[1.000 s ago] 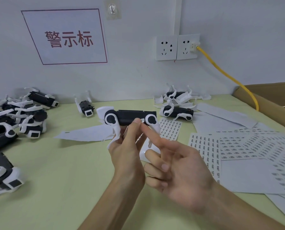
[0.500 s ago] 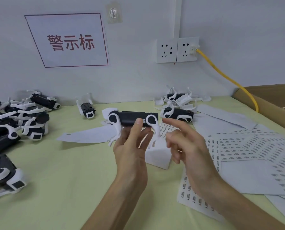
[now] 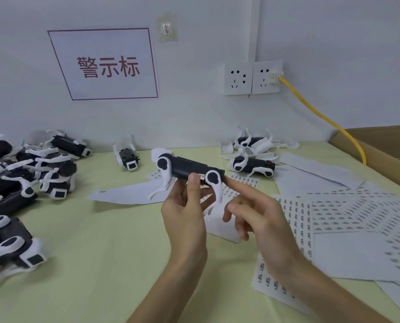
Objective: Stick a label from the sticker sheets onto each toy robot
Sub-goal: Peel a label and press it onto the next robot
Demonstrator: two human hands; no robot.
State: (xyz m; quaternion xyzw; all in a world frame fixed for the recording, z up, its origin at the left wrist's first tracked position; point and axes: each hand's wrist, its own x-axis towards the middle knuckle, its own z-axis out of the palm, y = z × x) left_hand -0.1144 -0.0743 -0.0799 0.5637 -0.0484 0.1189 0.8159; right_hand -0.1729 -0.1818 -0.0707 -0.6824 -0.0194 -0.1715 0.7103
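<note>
The left hand [image 3: 185,215] holds a black-and-white toy robot [image 3: 187,167] up over the middle of the green table [image 3: 101,252]. Its fingers are wrapped under the body, and the thumb [image 3: 193,180] is laid against the side. A small white label [image 3: 201,176] sits on that side just beside the thumb tip. The right hand [image 3: 259,217] grasps nothing I can see: its forefinger is stretched out to touch the toy's near end and the other fingers are loosely bent.

To my eye the label is on and being pressed home. From here it could lift at a corner or sit crooked if the thumb slides instead of pressing flat. The toy rests on fingertips alone, so a push from the forefinger might twist it in the grip. The thin white legs hang free and look easy to snag on the paper below.

The sticker sheets [image 3: 348,213] lie spread across the right of the table, some overlapping. Their rows of print are too small to read, as is the print on the label. A wall sign [image 3: 105,66] reads 警示标 in red inside a red border. One toy among those by the wall [image 3: 252,164] shows a striped patch like a barcode [image 3: 248,150]. More toys are heaped on the left [image 3: 31,169].
</note>
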